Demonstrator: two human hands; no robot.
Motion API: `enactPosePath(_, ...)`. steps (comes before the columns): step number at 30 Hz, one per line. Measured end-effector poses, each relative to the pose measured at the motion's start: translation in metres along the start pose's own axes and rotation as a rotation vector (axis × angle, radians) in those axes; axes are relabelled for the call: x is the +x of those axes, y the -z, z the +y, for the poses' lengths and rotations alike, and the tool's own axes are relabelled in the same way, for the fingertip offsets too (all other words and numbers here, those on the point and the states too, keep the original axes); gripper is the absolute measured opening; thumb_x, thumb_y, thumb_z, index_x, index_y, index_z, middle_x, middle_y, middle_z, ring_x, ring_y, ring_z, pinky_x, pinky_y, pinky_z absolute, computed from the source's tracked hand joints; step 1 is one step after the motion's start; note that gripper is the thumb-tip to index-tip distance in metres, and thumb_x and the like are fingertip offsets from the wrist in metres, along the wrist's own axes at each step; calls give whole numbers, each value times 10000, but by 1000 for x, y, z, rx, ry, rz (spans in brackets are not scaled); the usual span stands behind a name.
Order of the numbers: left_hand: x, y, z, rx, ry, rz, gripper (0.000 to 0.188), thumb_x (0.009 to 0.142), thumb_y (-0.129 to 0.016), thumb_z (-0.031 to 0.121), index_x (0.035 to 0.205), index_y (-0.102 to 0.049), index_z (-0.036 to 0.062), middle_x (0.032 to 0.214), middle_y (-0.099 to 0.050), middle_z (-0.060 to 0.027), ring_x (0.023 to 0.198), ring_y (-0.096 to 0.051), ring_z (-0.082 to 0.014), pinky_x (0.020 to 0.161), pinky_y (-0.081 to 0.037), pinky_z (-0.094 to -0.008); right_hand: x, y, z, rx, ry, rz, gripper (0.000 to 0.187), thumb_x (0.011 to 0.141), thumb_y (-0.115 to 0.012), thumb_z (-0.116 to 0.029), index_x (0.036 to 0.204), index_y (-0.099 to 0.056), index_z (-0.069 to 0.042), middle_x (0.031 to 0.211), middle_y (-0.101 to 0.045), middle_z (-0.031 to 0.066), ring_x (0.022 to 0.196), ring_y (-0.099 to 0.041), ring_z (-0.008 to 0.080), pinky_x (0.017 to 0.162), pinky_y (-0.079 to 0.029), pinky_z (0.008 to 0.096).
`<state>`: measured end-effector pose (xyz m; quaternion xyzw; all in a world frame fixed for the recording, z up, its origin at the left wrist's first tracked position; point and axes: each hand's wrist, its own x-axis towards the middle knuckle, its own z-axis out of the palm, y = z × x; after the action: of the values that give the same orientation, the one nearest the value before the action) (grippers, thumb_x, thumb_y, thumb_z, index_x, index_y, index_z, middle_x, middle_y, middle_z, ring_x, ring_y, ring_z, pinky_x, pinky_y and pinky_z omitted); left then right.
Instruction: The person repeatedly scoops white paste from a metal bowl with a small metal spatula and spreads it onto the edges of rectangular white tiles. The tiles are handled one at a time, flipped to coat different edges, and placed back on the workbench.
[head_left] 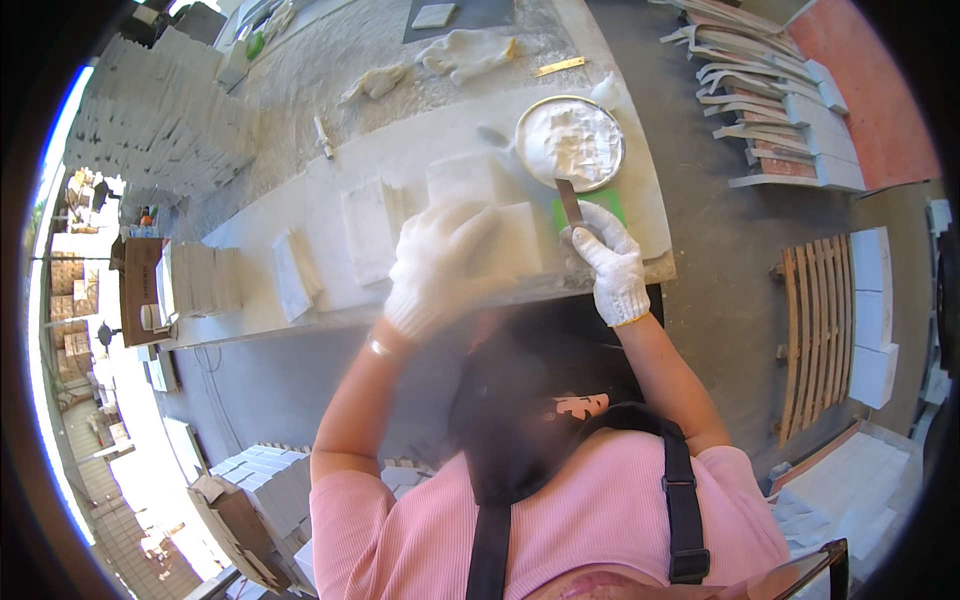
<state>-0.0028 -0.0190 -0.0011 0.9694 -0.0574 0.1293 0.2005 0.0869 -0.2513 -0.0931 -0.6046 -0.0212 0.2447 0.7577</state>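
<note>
My right hand [611,262], in a white knit glove, is closed on a putty knife [569,200]. Its flat brown blade points at the near rim of a round tin of white paste [571,142]. My left hand [437,262], gloved the same way, hovers over or touches a white tile [517,235]; motion blurs it, but thumb and fingers look apart. Behind that tile lies a pale tile [465,180], and to the left are a stack of white tiles [369,230] and a thinner tilted stack [294,275]. A green patch [604,206] shows beneath the tin.
Gloves [467,55], a brass-coloured strip [560,67] and a small white tube [323,138] lie farther back on the worktable [250,325]. Tall stacks of slabs [160,110] stand at far left. Wooden pallets [818,335] with white blocks are on the floor to the right.
</note>
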Motion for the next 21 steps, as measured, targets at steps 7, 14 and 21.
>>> enactPosePath(7,3,-1,6,4,-2,-32,740,677,-926,420,1303,-714,86,1365,-689,-130,1266,-620,-377,1082,-459,-495,9,-29,6,429,-95,-122,456,1036,-648,-46,1486,-575,-46,1249,-690,95,1092,-694,175,950,-595,327)
enactPosePath(14,3,0,7,-16,-11,-44,741,678,-939,391,1306,-707,75,1385,-680,-149,1275,-616,-380,1088,-460,-503,-5,-35,0,539,-219,-175,424,1047,-607,-56,1466,-578,-7,1345,-663,132,1182,-683,243,1033,-574,395)
enactPosePath(21,4,0,7,-17,-13,-62,759,673,-947,382,1319,-708,64,1398,-678,-158,1289,-617,-384,1104,-460,-500,-16,-30,-5,626,-244,-257,415,1051,-609,-92,1451,-582,16,1345,-665,132,1203,-682,256,1024,-580,410)
